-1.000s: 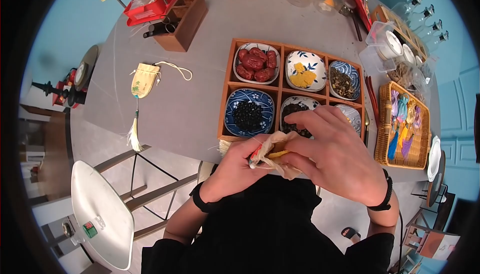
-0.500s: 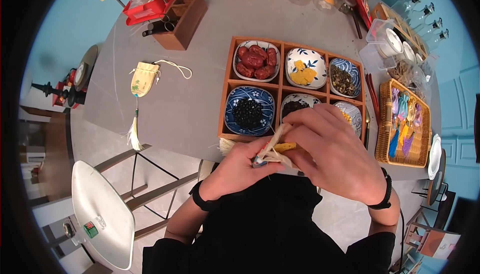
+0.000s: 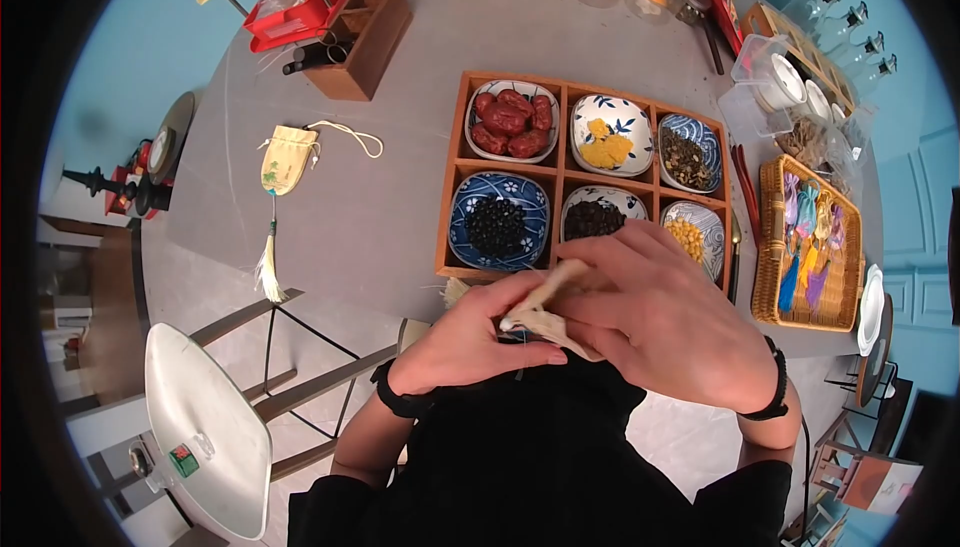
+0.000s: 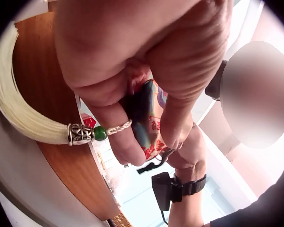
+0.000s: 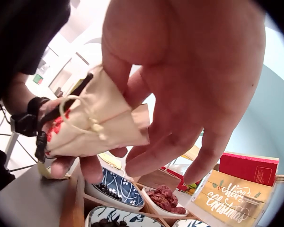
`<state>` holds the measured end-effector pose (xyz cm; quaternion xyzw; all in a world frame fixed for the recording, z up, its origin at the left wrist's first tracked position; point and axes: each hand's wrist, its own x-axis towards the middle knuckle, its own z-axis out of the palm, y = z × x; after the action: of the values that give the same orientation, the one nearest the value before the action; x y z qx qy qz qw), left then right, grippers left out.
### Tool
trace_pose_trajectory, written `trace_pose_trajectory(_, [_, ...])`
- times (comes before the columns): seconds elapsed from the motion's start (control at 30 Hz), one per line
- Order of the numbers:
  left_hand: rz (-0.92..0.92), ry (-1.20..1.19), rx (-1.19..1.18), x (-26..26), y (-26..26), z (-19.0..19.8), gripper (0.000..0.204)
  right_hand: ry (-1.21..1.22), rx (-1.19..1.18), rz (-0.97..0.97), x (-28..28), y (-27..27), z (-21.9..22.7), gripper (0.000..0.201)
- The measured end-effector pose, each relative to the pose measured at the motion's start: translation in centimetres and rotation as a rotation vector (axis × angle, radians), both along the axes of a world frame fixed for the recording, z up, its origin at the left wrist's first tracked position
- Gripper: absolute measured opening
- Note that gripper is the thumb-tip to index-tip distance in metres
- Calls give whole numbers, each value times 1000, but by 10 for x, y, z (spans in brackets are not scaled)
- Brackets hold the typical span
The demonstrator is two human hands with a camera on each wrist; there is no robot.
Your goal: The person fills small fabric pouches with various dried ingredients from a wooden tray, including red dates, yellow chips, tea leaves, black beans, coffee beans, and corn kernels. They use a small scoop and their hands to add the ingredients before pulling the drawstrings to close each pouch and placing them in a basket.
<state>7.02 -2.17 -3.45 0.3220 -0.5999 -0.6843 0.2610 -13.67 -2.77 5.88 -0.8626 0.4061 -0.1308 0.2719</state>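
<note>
A small cream cloth pouch with red print and a drawstring is held between both hands, in front of the wooden tray. The left hand grips its printed lower part; a cream tassel with a green bead hangs from it in the left wrist view. At the pouch's mouth, the right hand pinches the cloth edge between thumb and index finger, its other fingers spread. What lies inside the pouch is hidden.
A divided wooden tray holds several bowls, among them red dates, black beans and yellow kernels. Another tasselled pouch lies at left. A wicker basket with tassels is at right.
The pouch's mouth, spread open with something yellow showing, is now drawn narrower and the yellow is out of sight. The right fingers have shifted along the cloth edge.
</note>
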Motion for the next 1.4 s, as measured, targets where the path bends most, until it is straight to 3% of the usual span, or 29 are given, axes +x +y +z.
trace_pose_trajectory(0.1, [41, 52, -42, 0, 3, -3, 60, 133, -30, 50, -2, 0, 0, 9])
trace_pose_trajectory(0.17, [-45, -23, -105, -5, 0, 2, 57, 96, -27, 27, 1, -2, -3, 11])
trace_pose_trajectory(0.23, [16, 34, -78, -8, 1, -1, 54, 63, -30, 6, 1, -2, -2, 13])
trace_pose_trajectory(0.3, [88, 93, -53, -6, 1, -7, 51, -262, 10, -200, -8, 1, 2, 19])
trace_pose_trajectory(0.33, [108, 200, 63, -1, 0, -12, 47, -308, -44, -197, -24, 2, 1, 41])
trace_pose_trajectory(0.37, [129, 308, 180, 2, -1, -15, 43, -305, -46, -187, -29, 3, -1, 41])
trace_pose_trajectory(0.43, [189, 306, 164, 6, 1, -13, 37, -566, 103, -383, -33, 13, -12, 61])
trace_pose_trajectory(0.47, [202, 268, 128, 7, 1, -21, 33, -534, 132, -348, -32, 16, -22, 73])
trace_pose_trajectory(0.57, [188, 207, 109, 3, -1, -12, 26, -535, 209, -364, -10, 25, -37, 62])
trace_pose_trajectory(0.6, [174, 185, 130, 1, 0, -6, 23, -553, 184, -404, -9, 27, -48, 41])
trace_pose_trajectory(0.63, [171, 179, 130, -1, 1, -3, 23, -559, 185, -407, -8, 29, -58, 41])
trace_pose_trajectory(0.73, [227, 215, 84, -5, 1, -2, 22, -859, 297, -508, -5, 33, -72, 14])
trace_pose_trajectory(0.83, [207, 275, 102, -7, 1, -12, 25, -927, 369, -610, 2, 40, -79, 10])
trace_pose_trajectory(0.9, [391, 341, 251, -13, 6, -11, 24, -916, 367, -631, -3, 41, -87, 9])
trace_pose_trajectory(1.03, [451, 336, 207, -16, 3, -16, 28, -890, 291, -777, 4, 45, -87, 13])
trace_pose_trajectory(1.13, [498, 411, 312, -18, 4, -10, 31, -925, 271, -862, 9, 47, -87, 15])
trace_pose_trajectory(1.2, [505, 190, 169, -12, 5, -12, 33, -960, 252, -881, 5, 52, -91, 17])
trace_pose_trajectory(1.4, [575, 259, 69, 4, 0, -1, 40, -1031, 177, -1061, -25, 57, -91, 27])
